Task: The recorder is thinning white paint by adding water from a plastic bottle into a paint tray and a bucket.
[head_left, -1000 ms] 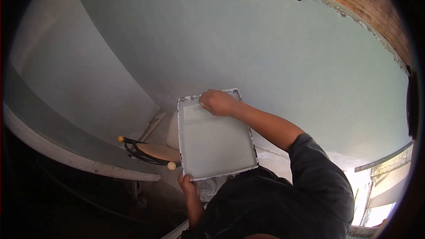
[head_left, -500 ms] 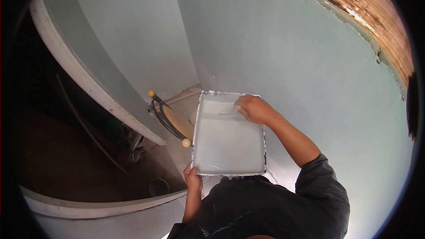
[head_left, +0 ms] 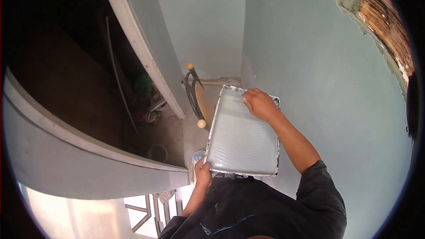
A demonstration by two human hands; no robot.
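Note:
A paint tray [head_left: 245, 144] with a ribbed slope and paint-spattered rim is held in front of my body, its far end turned slightly left. Pale paint coats its inside. My left hand [head_left: 203, 173] grips the tray's near left corner, thumb over the rim. Over the far end, my right hand [head_left: 260, 105] is closed with its fingers pinched down toward the paint. A small pale piece [head_left: 239, 99] shows at those fingertips, smeared with paint; its kind I cannot make out.
Beyond the tray stands a chair [head_left: 203, 99] with a black frame and yellow knobs. A small white bucket [head_left: 198, 156] is beside my left hand. Pale green walls [head_left: 305, 62] close in on the right. A white-edged opening [head_left: 146, 64] leads to a dark space at left.
My view has swung left, so the room sits further right. The tray has tilted a little, and my right hand has moved closer to its far rim. Both hands stay closed.

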